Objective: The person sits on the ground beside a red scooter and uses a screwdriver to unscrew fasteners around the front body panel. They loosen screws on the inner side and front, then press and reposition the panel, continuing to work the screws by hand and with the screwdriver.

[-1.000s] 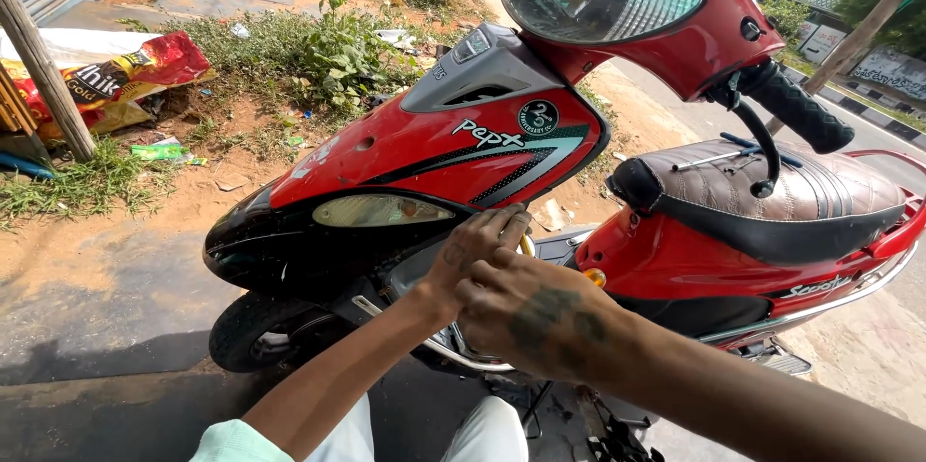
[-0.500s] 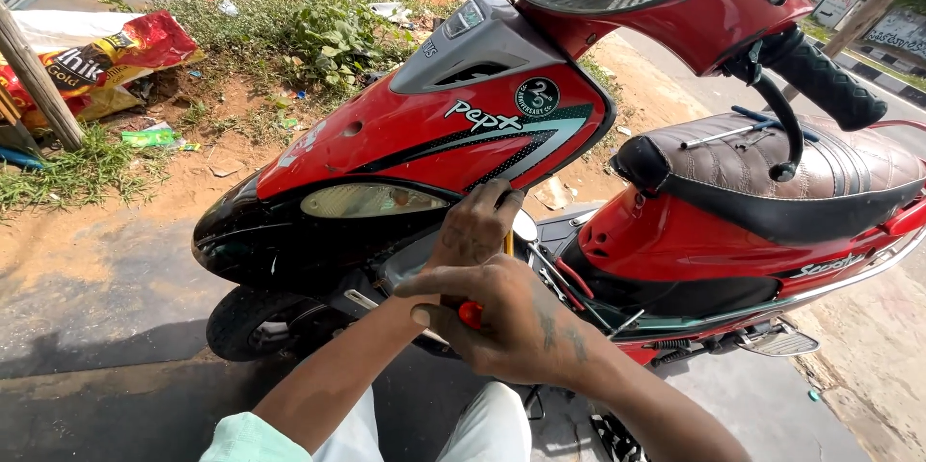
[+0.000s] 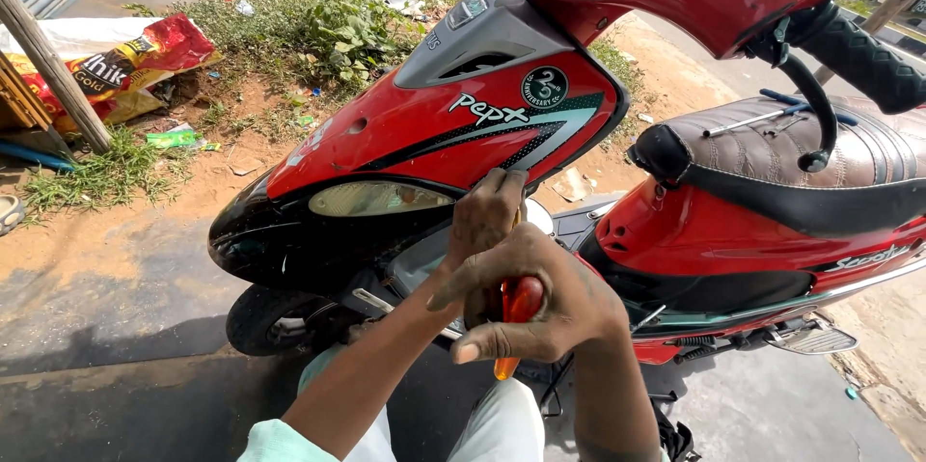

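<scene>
The right hand (image 3: pixel 545 303) is curled tight round the translucent red-and-orange plastic handle of a screwdriver (image 3: pixel 518 310), whose shaft is hidden; the left hand (image 3: pixel 485 216) lies just ahead, fingers bent against the lower edge of the glossy red scooter front panel (image 3: pixel 453 129), though whether it grips anything cannot be told; the black front wheel (image 3: pixel 275 322) sits below-left on open grey pavement (image 3: pixel 106 327); the quilted brown vinyl seat (image 3: pixel 772 149) stands well apart to the right.
</scene>
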